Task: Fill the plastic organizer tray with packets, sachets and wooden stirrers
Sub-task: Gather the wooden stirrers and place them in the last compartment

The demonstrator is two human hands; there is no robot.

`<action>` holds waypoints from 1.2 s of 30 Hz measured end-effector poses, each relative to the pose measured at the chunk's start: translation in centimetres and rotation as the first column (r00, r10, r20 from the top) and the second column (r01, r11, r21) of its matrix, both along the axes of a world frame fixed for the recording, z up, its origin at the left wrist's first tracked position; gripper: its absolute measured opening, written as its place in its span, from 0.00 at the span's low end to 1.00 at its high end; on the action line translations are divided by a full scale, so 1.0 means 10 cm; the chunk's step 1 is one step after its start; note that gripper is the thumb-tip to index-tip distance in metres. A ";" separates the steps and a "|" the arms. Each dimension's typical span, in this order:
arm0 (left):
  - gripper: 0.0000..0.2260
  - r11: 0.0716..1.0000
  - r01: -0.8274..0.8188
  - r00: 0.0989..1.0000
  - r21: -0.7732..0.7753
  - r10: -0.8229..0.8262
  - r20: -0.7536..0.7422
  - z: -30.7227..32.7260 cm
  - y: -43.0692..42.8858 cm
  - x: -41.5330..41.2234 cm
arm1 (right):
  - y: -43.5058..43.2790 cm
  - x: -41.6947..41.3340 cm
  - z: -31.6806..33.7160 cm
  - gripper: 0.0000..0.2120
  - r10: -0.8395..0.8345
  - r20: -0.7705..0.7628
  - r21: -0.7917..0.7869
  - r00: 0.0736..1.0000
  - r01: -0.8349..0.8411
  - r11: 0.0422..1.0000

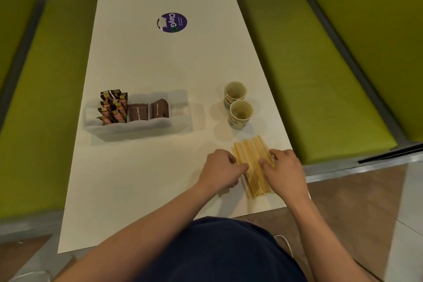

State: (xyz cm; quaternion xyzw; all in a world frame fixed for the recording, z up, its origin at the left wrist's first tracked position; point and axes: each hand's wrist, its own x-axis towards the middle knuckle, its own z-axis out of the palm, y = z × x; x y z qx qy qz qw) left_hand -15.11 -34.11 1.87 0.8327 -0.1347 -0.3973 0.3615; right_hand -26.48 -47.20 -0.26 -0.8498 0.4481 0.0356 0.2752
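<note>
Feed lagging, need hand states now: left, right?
Left hand: grips the wooden stirrers at their left edge.
Right hand: fingers curled over the wooden stirrers too.

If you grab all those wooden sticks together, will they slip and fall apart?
Probably some will slip: the wooden stirrers lie spread out, many side by side. They look thin and flat, so likely light and unlikely to roll away.

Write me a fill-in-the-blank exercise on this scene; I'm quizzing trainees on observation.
___ paper cups stand right of the organizer tray.
The left hand and right hand both touch the wooden stirrers, which lie ___ the tray.
The round sticker on the table is ___.
Missing: two; outside; purple.
</note>
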 end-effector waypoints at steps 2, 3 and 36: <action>0.11 1.000 -0.005 1.000 -0.022 0.006 0.022 0.01 -0.06 -0.04 | 0.00 -0.01 0.01 0.23 0.021 0.011 -0.002 1.000 -0.021 1.000; 0.12 0.999 -0.013 0.999 -0.032 0.014 0.031 0.01 -0.08 -0.06 | -0.01 -0.02 0.01 0.22 0.029 0.015 -0.001 0.999 -0.029 1.000; 0.05 0.945 -0.328 0.945 -0.015 0.328 -0.015 -0.11 0.31 0.37 | 0.27 0.52 0.02 0.11 0.121 0.169 0.214 0.978 -0.157 0.964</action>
